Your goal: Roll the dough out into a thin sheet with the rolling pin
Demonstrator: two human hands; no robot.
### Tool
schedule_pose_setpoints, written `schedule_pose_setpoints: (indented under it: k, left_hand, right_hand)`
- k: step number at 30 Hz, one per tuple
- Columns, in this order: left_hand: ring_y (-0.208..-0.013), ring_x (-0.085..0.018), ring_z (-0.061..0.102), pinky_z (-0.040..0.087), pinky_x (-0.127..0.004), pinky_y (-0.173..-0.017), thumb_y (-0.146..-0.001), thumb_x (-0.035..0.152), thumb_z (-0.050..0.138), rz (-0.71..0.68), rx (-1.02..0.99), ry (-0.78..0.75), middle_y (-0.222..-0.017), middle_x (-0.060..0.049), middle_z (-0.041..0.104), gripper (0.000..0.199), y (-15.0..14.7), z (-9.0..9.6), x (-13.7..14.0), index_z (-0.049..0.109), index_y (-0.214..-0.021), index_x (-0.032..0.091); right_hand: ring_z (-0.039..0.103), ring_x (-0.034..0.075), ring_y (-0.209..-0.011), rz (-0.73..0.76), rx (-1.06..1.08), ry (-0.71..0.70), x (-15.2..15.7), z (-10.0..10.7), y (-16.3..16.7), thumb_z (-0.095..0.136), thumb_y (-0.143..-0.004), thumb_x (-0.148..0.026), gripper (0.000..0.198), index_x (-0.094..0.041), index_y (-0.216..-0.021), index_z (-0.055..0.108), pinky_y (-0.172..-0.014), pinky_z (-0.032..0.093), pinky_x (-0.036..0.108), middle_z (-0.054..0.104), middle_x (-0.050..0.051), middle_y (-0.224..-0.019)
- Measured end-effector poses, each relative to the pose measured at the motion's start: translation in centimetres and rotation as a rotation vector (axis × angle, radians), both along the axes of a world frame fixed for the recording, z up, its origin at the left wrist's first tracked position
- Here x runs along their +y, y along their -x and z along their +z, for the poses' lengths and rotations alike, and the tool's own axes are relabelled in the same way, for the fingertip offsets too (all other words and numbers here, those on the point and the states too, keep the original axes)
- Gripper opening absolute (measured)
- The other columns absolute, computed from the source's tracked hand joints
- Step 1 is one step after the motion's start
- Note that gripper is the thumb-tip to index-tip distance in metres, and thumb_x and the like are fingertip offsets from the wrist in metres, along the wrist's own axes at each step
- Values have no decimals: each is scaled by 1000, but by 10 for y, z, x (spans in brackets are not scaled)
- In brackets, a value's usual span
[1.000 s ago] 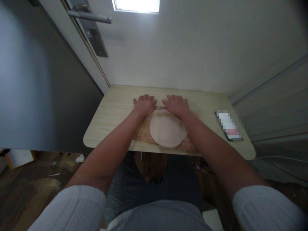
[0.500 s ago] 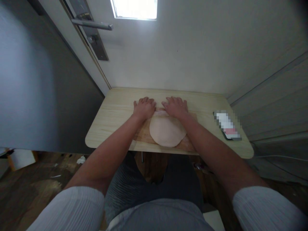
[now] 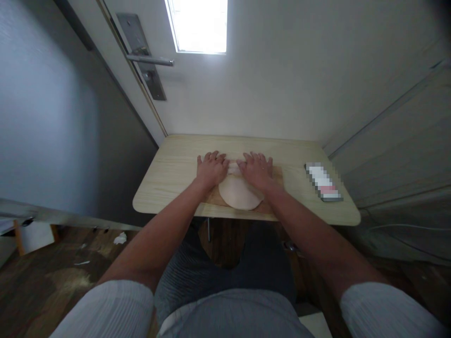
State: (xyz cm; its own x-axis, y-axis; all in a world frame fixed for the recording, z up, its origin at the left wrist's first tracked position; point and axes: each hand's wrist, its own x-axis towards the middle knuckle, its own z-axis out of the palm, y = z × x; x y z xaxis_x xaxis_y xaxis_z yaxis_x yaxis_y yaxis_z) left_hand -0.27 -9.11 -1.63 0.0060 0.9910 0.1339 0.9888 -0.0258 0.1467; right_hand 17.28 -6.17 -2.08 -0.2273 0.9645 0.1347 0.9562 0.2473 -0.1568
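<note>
A flat, pale sheet of dough [image 3: 239,193] lies on a wooden board [image 3: 271,206]. Its near side is rounded, and a narrow folded or rolled band [image 3: 234,167] runs along its far side. On the left end of that band rests my left hand [image 3: 212,168], palm down with the fingers spread. My right hand [image 3: 257,170] lies likewise on the right end, covering part of the dough. The thumbs point toward each other with a small gap between them. What lies beneath both palms is hidden.
The board sits on a light wood table [image 3: 165,173] with rounded corners. A phone [image 3: 324,182], partly pixelated, lies at the table's right. Behind stands a white door with a metal handle [image 3: 151,60] and a bright window [image 3: 200,26]. Crumpled paper [image 3: 120,238] is on the floor.
Both hands have drawn slightly toward me over the dough. The far band looks wider, and less of the flat sheet shows. The camera view has tilted up a little.
</note>
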Motion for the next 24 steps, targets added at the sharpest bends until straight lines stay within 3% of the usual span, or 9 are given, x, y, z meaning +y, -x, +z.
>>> schedule_pose_setpoints:
  k: [10,24]
  left_hand:
    - [-143,-29,38,26,-61,-117,-105,47,17,-22,16,-38,-155,-6,48,54,-7,4,-28,54,-140,31]
    - [-147,-29,35,29,-59,-117,-104,49,15,-41,35,-32,-159,-8,44,57,-9,3,-48,47,-147,28]
  right_hand:
    - [39,36,-142,-6,5,-45,-29,0,-5,25,-105,-54,59,-21,-146,51,-116,19,65,48,13,-155]
    - [41,37,-138,4,-4,-42,-47,-6,-11,26,-103,-56,62,-18,-146,49,-113,24,63,49,17,-153]
